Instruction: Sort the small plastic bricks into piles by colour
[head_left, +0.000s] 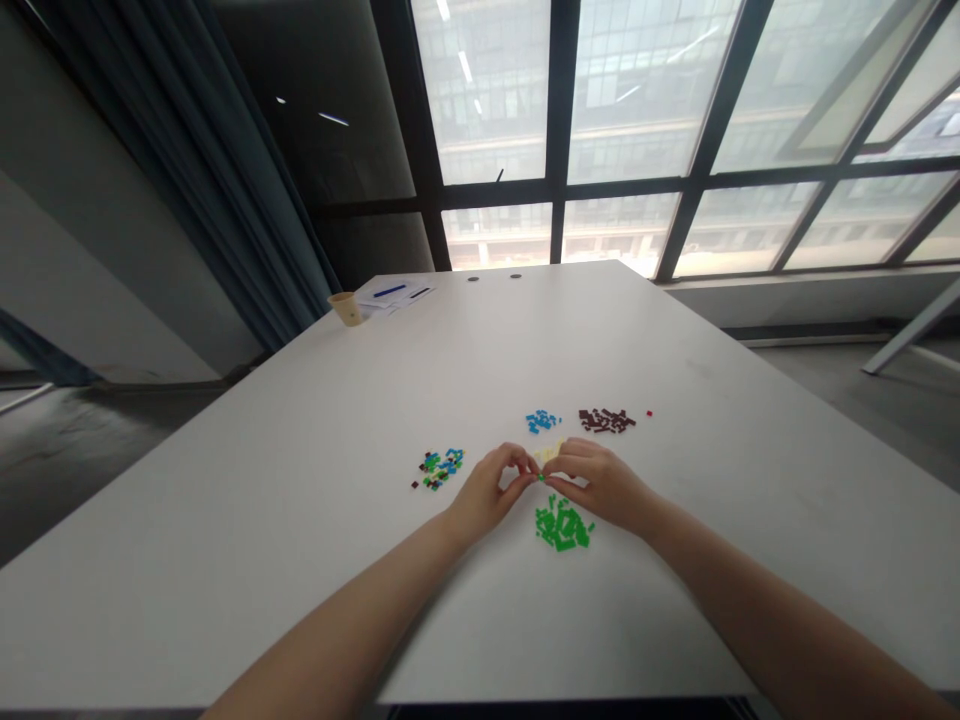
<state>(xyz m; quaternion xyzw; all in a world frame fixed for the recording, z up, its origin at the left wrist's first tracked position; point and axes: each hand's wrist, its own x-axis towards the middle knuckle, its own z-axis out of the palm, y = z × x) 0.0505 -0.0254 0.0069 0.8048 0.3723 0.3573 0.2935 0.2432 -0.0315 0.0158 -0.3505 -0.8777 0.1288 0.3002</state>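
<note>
My left hand (493,487) and my right hand (595,478) meet fingertip to fingertip over the table, both closed in a pinch. Between them shows a tiny green brick (541,477), partly covered by the fingers. Just below lies a pile of green bricks (564,524). Behind my right fingers, pale yellow bricks (550,453) are half hidden. Farther back sit a cluster of blue bricks (541,421) and a heap of dark brown bricks (606,420). Left of my left hand is a mixed pile of bricks (441,467) in green, blue, brown and yellow.
One red brick (649,413) lies apart, right of the brown heap. At the far left edge of the white table (322,430) stand a paper cup (347,309) and papers (384,297) with a blue pen (389,291). Windows and a dark curtain (202,150) lie beyond.
</note>
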